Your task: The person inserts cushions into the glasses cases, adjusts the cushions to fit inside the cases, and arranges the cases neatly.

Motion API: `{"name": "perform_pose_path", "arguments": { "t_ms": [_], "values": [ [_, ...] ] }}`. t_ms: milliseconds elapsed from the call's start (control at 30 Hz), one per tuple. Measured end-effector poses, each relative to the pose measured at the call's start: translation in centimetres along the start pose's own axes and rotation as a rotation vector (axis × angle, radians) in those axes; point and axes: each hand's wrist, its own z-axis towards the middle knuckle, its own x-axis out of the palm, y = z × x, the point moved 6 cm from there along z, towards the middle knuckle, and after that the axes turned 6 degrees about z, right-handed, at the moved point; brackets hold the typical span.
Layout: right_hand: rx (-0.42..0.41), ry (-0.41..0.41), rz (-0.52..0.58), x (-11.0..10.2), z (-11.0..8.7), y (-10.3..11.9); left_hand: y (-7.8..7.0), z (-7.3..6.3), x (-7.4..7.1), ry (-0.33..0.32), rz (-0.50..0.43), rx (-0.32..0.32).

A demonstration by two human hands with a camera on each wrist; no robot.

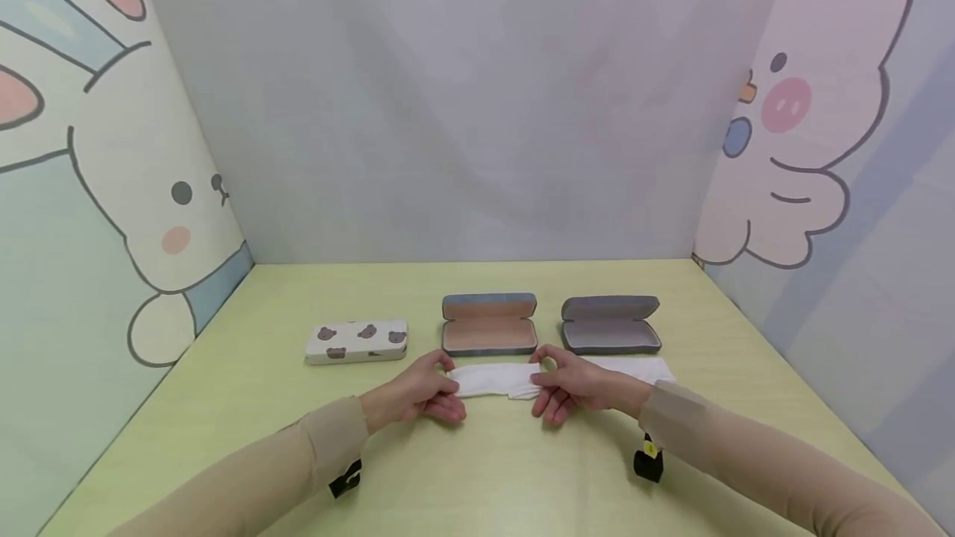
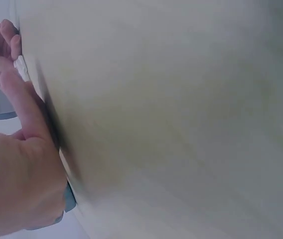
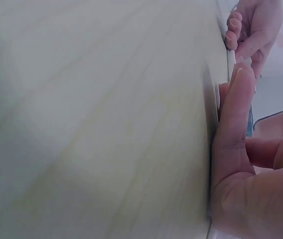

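Likely folding: my left hand (image 1: 425, 389) pinches cloth (image 1: 492, 379) at 9 o'clock, right hand (image 1: 573, 381) at 3; next probably needs level lifting.

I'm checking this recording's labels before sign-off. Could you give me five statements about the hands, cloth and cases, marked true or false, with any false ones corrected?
1. The left hand and right hand both hold the white cloth strip. True.
2. The bear-print case stands open. False: its lid is closed.
3. The peach-lined case is open. True.
4. In the head view, the grey case is left of the peach-lined case. False: it is to the right.
5. More white cloth shows in front of the grey case, partly hidden by the right arm. True.
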Motion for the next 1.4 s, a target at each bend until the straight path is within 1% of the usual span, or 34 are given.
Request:
{"name": "perform_pose_path", "arguments": {
  "t_ms": [233, 367, 533, 667, 767, 900, 1067, 1233, 1400],
  "values": [
    [-0.003, -0.013, -0.046, 0.3, -0.2, 0.2, -0.5, 0.2, 0.2, -0.047, 0.034, -0.023],
    [-0.018, -0.01, -0.078, 0.2, -0.3, 1.0, -1.0, 0.3, -0.2, -0.057, 0.016, -0.023],
    [-0.037, -0.034, -0.118, -0.7, -0.1, 2.9, -2.8, 0.7, -1.0, -0.042, -0.045, 0.008],
    [-0.058, -0.052, -0.136, -1.7, 0.6, 4.8, -4.3, 1.5, -1.8, -0.032, -0.079, 0.028],
    [-0.067, -0.065, -0.14, -2.5, 1.4, 5.9, -4.9, 2.3, -2.2, -0.033, -0.088, 0.02],
    [-0.068, -0.088, -0.134, -3.2, 2.6, 6.3, -4.9, 3.4, -2.8, -0.051, -0.105, 0.001],
    [-0.066, -0.142, -0.13, -3.4, 3.9, 5.6, -4.4, 4.3, -3.2, -0.068, -0.134, -0.008],
    [-0.069, -0.202, -0.142, -3.6, 4.5, 5.0, -3.9, 4.8, -3.1, -0.079, -0.13, -0.012],
    [-0.103, -0.287, -0.205, -3.9, 4.8, 5.1, -3.8, 5.1, -3.4, -0.11, -0.099, -0.021]
  ]
}}
